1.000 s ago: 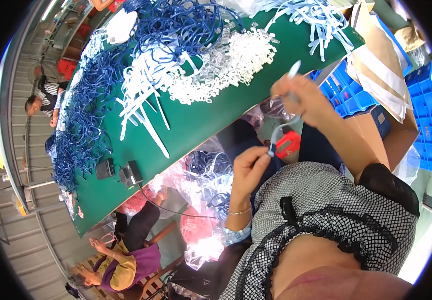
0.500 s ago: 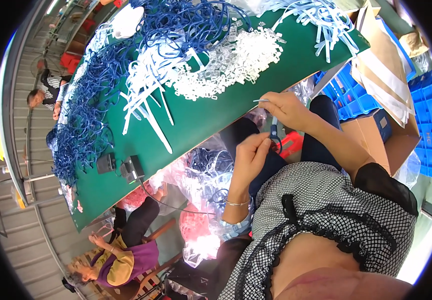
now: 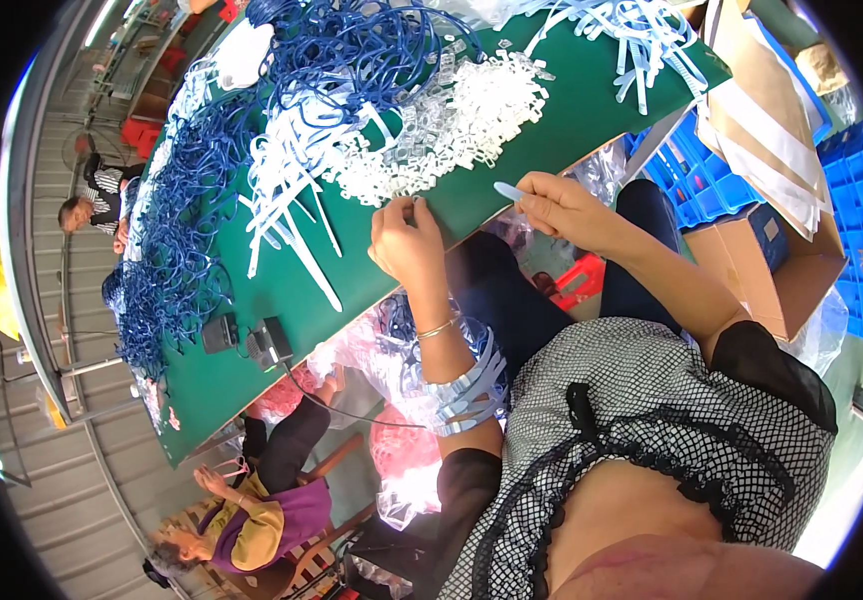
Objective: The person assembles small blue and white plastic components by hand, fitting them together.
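My left hand [image 3: 409, 245] is over the green table [image 3: 332, 255], at the near edge of a heap of small white and clear plastic pieces [image 3: 492, 110]. Its fingers are curled together; a small dark spot shows at the fingertips, and what they hold is hidden. Several light-blue straps [image 3: 467, 395] are looped around my left forearm, below a bracelet. My right hand [image 3: 567, 213] is just off the table's near edge, pinching a pale-blue strap [image 3: 508, 190] whose rounded end sticks out to the left.
White straps [image 3: 292, 190] and tangled dark-blue cords [image 3: 177, 240] cover the table's left and far parts. More light-blue straps [image 3: 642, 50] hang at its far right. Black adapters [image 3: 270, 342] sit at the near-left edge. Blue crates [image 3: 692, 180] and a cardboard box [image 3: 752, 270] stand right. Two people sit left.
My left hand has moved up and left from above my lap to the plastic pieces. The dark-blue looped piece beside it is out of sight. My right hand has shifted slightly, still pinching a strap.
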Available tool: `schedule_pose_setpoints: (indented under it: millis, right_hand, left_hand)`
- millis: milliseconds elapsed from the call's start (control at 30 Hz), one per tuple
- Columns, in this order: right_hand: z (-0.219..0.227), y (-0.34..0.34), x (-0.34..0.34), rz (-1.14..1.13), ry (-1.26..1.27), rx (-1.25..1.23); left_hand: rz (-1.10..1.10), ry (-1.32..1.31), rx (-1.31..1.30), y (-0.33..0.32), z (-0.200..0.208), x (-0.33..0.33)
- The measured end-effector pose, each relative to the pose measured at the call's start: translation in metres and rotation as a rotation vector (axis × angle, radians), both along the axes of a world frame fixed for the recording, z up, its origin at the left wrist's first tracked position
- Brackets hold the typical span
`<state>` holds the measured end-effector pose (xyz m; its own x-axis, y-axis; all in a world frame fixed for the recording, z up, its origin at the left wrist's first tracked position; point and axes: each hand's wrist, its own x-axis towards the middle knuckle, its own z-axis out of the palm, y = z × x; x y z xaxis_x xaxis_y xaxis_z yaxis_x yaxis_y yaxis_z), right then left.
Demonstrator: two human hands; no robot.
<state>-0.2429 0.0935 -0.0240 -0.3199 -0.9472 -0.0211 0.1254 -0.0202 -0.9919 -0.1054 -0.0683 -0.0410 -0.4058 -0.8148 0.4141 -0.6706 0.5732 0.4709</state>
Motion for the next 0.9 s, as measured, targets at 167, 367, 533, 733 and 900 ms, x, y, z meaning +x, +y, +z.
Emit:
schedule_pose_setpoints:
  millis: [167,367,533,733,900]
  right_hand:
    - [0.003,0.005,-0.001,-0.051,0.286,-0.073]
    - [0.002,0.006,0.005,-0.032,0.236,-0.143]
    - [0.01,0.009,0.008,0.018,0.221,-0.096]
    - [0.0,0.016,0.006,-0.021,0.244,-0.101]
    - [0.005,0.014,0.01,-0.037,0.272,-0.094]
  left_hand:
    - [-0.329,0.875,0.663,0.026,0.005,0.004]
    - [-0.567,1.044,1.051,0.067,0.017,0.004]
    - [-0.59,0.951,1.072,0.079,0.018,0.004]
    - [-0.621,1.123,1.262,0.076,0.01,0.007]
    - [-0.614,1.131,1.246,0.08,0.012,0.006]
